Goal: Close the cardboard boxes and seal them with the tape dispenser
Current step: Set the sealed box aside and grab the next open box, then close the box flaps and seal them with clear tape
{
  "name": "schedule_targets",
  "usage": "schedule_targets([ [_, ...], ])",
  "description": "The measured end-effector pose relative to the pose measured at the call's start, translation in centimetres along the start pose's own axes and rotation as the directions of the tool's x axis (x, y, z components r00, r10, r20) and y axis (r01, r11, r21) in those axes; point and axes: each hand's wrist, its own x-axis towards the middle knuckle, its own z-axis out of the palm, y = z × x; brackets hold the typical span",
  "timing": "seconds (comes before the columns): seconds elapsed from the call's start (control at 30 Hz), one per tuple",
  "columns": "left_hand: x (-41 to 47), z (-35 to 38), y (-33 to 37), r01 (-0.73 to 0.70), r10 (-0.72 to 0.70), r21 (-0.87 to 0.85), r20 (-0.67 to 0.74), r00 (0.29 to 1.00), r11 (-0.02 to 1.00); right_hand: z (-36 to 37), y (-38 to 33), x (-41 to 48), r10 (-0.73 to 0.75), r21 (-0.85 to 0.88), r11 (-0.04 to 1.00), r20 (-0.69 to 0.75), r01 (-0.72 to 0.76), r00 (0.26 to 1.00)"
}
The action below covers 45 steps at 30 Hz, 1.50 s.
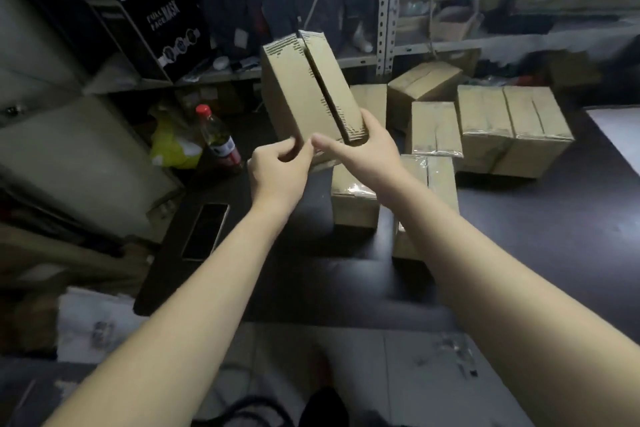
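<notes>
I hold a brown cardboard box point(304, 90) up in the air above the dark table point(519, 236), tilted, with its two top flaps folded together and an open seam between them. My right hand point(360, 152) grips the near lower end of the box, fingers wrapped round its right edge. My left hand point(280, 166) pinches the box's near left corner with curled fingers. Several sealed boxes with shiny clear tape point(436, 128) lie on the table behind and below. No tape dispenser shows.
A phone point(205, 230) lies on the table's left edge. A red-capped bottle point(220, 139) and a yellow bag point(173, 146) stand at the left. A black "Full Face Mask" carton point(138, 10) sits on metal shelving behind.
</notes>
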Motion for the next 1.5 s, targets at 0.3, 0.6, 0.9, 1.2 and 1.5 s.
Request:
schedule_targets([
  [0.3, -10.5, 0.6, -2.7, 0.242, -0.231, -0.116, 0.103, 0.968, 0.963, -4.2, 3.5, -8.3, 0.016, -0.200, 0.980, 0.084, 0.001, 0.996],
  [0.6, -13.5, 0.2, -8.0, 0.285, -0.277, -0.093, 0.088, 0.957, 0.954, -5.8, 6.8, -13.0, 0.114, -0.452, 0.891, 0.149, -0.035, 0.982],
  [0.9, -9.7, -1.5, -9.1, 0.115, -0.084, -0.205, 0.154, 0.985, 0.972, -7.7, 7.5, -15.0, 0.259, -0.522, 0.845, 0.216, -0.112, 0.941],
  [1.2, -10.6, 1.7, -12.6, 0.137, -0.131, 0.014, 0.399, 0.907, 0.990, -6.7, 12.9, -16.1, 0.331, -0.403, 0.878, 0.117, -0.260, 0.936],
  [1.5, -11.6, 3.2, -12.6, 0.179, -0.201, 0.093, 0.344, 0.917, 0.979, -6.7, 15.8, -17.3, 0.255, -0.401, 0.864, -0.171, -0.303, 0.952],
])
